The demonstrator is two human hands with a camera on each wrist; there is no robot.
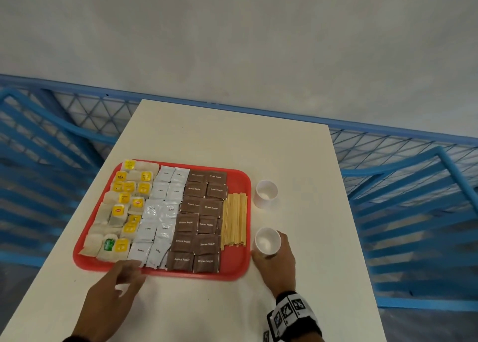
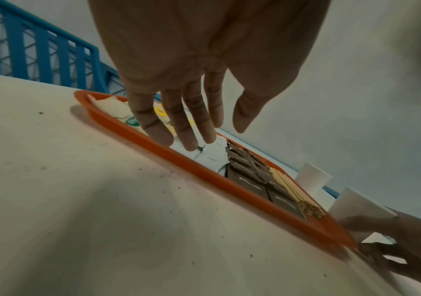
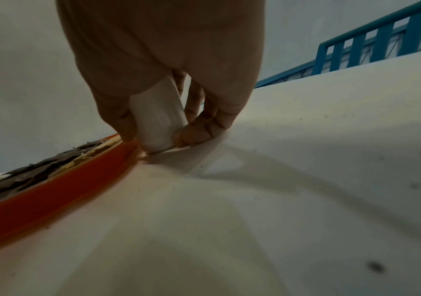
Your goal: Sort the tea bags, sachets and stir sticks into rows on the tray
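Observation:
A red tray [image 1: 236, 261] on the white table holds rows: tea bags [image 1: 121, 207] at the left, white coffee sachets [image 1: 160, 212], brown sugar sachets [image 1: 200, 220] and wooden stir sticks [image 1: 234, 220] at the right. My left hand [image 1: 121, 282] hovers over the tray's near edge with straight, spread fingers [image 2: 153, 128] above the nearest white sachets [image 2: 212, 156]; it holds nothing. My right hand [image 1: 278, 261] grips a white paper cup [image 1: 267, 241] standing on the table just right of the tray's near right corner [image 3: 118, 152]; thumb and fingers wrap the cup [image 3: 157, 120].
A second white paper cup [image 1: 266, 193] stands on the table [image 1: 297, 277] further back, beside the tray's right edge. Blue metal railings [image 1: 403, 212] flank the table on both sides and behind. A grey wall rises beyond.

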